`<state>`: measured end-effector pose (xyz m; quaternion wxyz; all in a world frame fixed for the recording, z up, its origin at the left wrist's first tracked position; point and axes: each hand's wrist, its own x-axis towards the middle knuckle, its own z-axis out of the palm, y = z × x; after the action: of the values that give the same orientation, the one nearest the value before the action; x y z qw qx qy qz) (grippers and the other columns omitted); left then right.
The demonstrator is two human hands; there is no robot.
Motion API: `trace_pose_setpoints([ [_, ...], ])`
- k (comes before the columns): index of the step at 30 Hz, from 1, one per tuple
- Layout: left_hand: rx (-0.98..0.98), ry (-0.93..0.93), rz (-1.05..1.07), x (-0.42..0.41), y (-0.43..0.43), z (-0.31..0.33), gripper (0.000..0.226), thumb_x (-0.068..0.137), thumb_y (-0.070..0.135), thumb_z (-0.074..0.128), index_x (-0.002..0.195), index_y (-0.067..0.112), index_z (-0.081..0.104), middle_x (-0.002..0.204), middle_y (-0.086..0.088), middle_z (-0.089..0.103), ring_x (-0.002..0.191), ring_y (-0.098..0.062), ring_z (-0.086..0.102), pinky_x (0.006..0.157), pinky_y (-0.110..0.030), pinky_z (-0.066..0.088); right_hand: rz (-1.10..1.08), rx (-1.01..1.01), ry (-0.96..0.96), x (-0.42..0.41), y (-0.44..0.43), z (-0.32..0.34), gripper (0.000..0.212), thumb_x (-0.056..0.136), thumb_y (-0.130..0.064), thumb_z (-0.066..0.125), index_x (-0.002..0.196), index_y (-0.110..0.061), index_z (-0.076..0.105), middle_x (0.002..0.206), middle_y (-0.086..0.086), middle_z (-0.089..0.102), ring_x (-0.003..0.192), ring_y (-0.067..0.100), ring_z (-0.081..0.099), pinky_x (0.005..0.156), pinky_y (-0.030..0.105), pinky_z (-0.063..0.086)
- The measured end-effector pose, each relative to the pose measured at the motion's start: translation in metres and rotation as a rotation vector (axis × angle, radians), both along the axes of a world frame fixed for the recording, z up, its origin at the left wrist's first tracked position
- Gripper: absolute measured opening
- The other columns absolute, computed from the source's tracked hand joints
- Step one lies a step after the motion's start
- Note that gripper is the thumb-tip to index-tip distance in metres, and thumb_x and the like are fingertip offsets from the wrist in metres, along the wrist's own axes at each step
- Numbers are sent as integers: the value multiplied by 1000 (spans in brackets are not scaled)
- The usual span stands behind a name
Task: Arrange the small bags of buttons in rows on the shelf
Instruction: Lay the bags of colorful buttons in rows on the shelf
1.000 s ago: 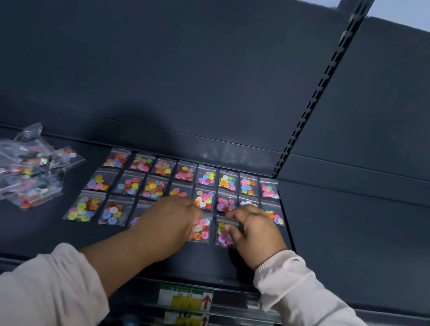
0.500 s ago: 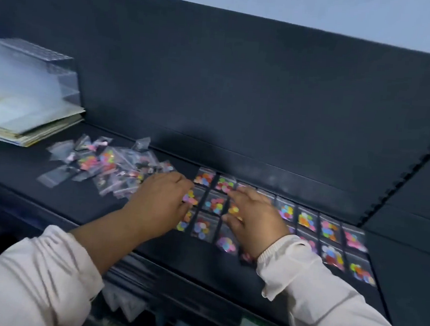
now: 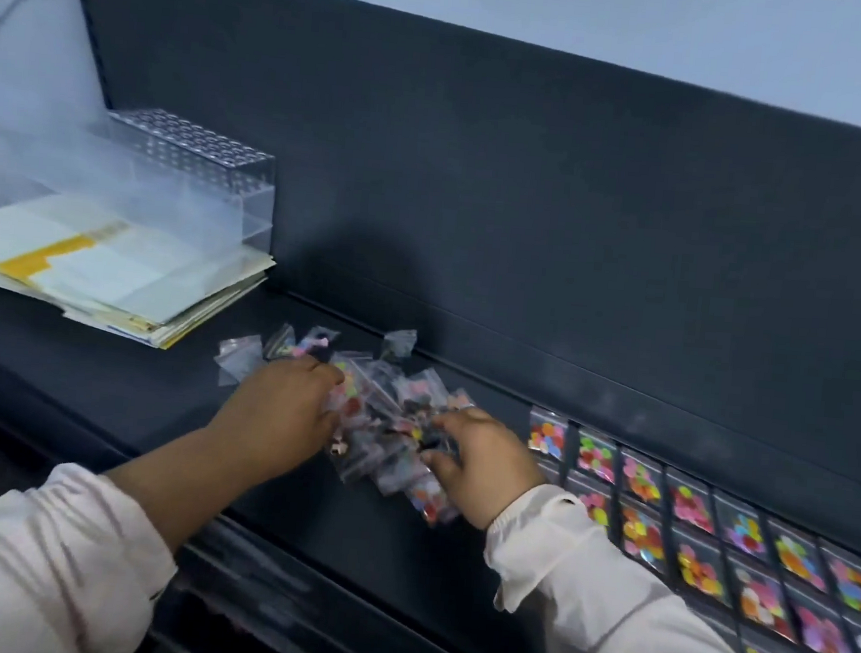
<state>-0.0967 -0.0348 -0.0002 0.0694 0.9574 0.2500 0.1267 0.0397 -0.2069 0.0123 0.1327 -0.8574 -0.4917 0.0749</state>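
Hands are off the rows and into the pile at frame centre: right hand curls round bags, left hand lies on it, grip I can't tell. Rows sit lower right on the shelf; more bags coming, I reckon.

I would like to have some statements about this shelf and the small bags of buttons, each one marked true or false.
1. The left hand and the right hand are both at the loose pile of bags. True.
2. The neat rows of bags lie to the left of the pile. False: they lie to its right.
3. A stack of papers lies on the shelf, left of the pile. True.
4. The clear box stands in front of the papers. False: it stands behind them.
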Motion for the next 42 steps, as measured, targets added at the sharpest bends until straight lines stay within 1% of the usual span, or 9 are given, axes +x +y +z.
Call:
trace_pose_setpoints([
  [9, -183, 63, -79, -1, 76, -20, 36, 81, 37, 48, 108, 18, 63, 110, -7, 65, 102, -25, 60, 84, -34, 48, -10, 41, 66, -22, 85, -14, 31, 91, -27, 51, 121, -26, 58, 123, 0, 57, 112, 19, 53, 92, 21, 38],
  [13, -244, 84, -187, 12, 90, -25, 11, 84, 23, 54, 91, 21, 63, 100, -2, 64, 97, -21, 58, 80, -32, 46, -18, 108, 85, -22, 114, -10, 27, 92, -23, 50, 116, -26, 62, 120, 0, 60, 108, 19, 57, 91, 21, 40],
  [16, -247, 137, -253, 19, 101, -26, 17, 84, 21, 54, 98, 26, 61, 105, 0, 60, 102, -19, 53, 83, -29, 44, -49, 140, 63, -14, 140, -7, 26, 90, -20, 52, 112, -25, 63, 116, 0, 62, 106, 19, 58, 91, 23, 41],
  [25, -203, 122, -223, 19, 128, -43, 13, 84, 24, 59, 92, 28, 68, 105, 1, 59, 101, -21, 49, 86, -30, 43, -113, -193, 72, 16, 194, -29, 48, 80, -32, 62, 126, -32, 50, 119, -3, 64, 113, 23, 56, 97, 31, 46],
  [27, -217, 70, -220, 19, 129, -43, 11, 84, 22, 60, 87, 28, 68, 102, 2, 58, 99, -20, 48, 85, -30, 42, -141, -175, 95, 16, 196, -34, 37, 80, -28, 62, 116, -32, 56, 113, -4, 66, 107, 22, 59, 92, 29, 48],
  [31, -302, -38, -205, 17, 132, -41, 12, 84, 27, 64, 73, 30, 59, 86, 11, 55, 92, -14, 50, 79, -25, 40, -236, 56, 321, 19, 196, -42, 14, 73, -18, 71, 69, -27, 61, 80, -7, 72, 80, 12, 67, 76, 26, 54],
  [34, -580, -180, -102, 17, 133, -33, 22, 84, 18, 64, 65, 24, 55, 73, 8, 65, 75, -7, 60, 69, -26, 47, -290, 257, 470, 22, 195, -41, 29, 73, -8, 73, 57, -25, 56, 56, -12, 66, 57, 1, 63, 62, 20, 51],
  [37, -970, -329, 71, 22, 132, -19, 23, 85, 4, 59, 66, 17, 56, 55, 4, 58, 48, -6, 52, 51, -24, 44, -331, 426, 601, 25, 193, -38, 34, 68, 0, 76, 52, -23, 57, 54, -8, 65, 59, 14, 64, 63, 31, 54],
  [42, -1537, -454, 262, 26, 131, -1, 21, 93, 1, 45, 78, 14, 52, 67, -5, 63, 65, -21, 63, 64, -34, 55, -356, 678, 985, 20, 185, -20, 28, 74, 20, 61, 65, -4, 51, 48, -2, 64, 46, 5, 62, 46, 18, 50],
])
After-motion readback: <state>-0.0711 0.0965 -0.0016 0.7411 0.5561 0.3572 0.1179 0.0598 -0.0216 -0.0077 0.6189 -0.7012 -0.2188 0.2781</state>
